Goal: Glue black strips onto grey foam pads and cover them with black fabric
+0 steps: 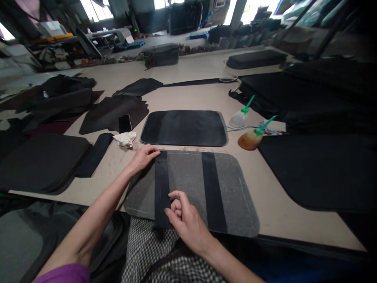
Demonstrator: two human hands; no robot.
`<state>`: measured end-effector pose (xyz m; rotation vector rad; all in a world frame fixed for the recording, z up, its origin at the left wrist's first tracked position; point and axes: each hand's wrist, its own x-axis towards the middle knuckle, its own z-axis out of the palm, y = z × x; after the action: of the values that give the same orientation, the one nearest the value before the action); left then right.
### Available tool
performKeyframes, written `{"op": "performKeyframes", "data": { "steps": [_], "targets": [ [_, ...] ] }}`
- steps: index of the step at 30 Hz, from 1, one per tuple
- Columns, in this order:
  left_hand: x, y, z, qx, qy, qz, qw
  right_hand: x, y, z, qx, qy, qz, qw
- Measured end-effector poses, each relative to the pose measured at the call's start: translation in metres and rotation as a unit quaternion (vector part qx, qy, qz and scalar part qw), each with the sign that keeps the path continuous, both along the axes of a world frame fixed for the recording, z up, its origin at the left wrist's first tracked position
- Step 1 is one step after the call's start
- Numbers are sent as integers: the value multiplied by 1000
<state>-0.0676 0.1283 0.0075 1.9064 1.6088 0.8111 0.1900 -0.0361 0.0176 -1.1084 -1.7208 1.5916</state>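
A broad worktable [269, 196] carries the grey round-cornered panel [187, 177], which lies flat at the near edge, directly under the hands. It looks light and fairly stiff, with a matt, grippy face, and would probably lift best by opposite edges. Just beyond it lies a smaller black panel [184, 127]. Two black fabric strips, the left strip [161, 177] and the right strip [213, 192], cross the grey panel from far to near; they seem thin, soft and apt to skew, so each is best held at its ends. The right hand [190, 222] is loosely curled, thumb and forefinger parted at the left strip's right side, near its near end; whether they touch it I cannot tell. The left hand [144, 157] has its fingers close together, fingertips on that strip's far left corner; any pinch is hidden. Farther right stand two green-nozzled bottles, amber [249, 141] and clear [238, 119].
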Motion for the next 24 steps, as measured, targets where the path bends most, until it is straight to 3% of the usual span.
{"op": "performKeyframes", "data": {
  "steps": [4, 8, 24],
  "targets": [
    [2, 16, -10, 29, 19, -5, 999, -2, 7, 2, -38, 0, 12, 999],
    [5, 24, -15, 41, 23, -23, 999, -6, 9, 1, -26, -4, 24, 999],
    [11, 33, -21, 51, 42, -44, 997, -9, 13, 0, -13, -32, 22, 999]
  ]
}}
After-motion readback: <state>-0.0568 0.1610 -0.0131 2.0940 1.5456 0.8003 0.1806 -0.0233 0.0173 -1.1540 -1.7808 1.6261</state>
